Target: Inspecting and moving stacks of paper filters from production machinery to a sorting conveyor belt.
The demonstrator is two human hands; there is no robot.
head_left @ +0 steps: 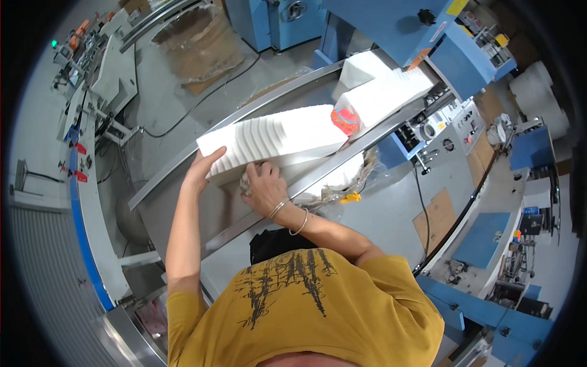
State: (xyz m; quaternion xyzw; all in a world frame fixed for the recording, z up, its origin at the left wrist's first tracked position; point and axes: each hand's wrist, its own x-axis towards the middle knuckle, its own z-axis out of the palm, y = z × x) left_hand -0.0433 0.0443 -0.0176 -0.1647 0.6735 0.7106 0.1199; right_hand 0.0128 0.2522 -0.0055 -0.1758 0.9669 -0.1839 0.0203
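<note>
A long stack of thin white sheets or pads [275,137] lies on its side in a sloping metal trough [177,205]; its near-left part fans out in ridges. My left hand [200,170] grips the near-left end of the stack, thumb on its upper edge, other fingers largely hidden. My right hand [267,191] is by the stack's near side, inside the trough, with its fingers curled. Something pale shows at its fingertips, too hidden to name. A round red-orange piece with blue marks [345,122] sits between this stack and another white stack [388,95] further up.
Blue machine housing [385,24] stands over the trough's far end. Beside the trough's right rim is a clear plastic bag with white material [336,177]. A large plastic-lined bin [199,46] stands at the back left. Cables [419,196] and cardboard [435,221] lie on the floor.
</note>
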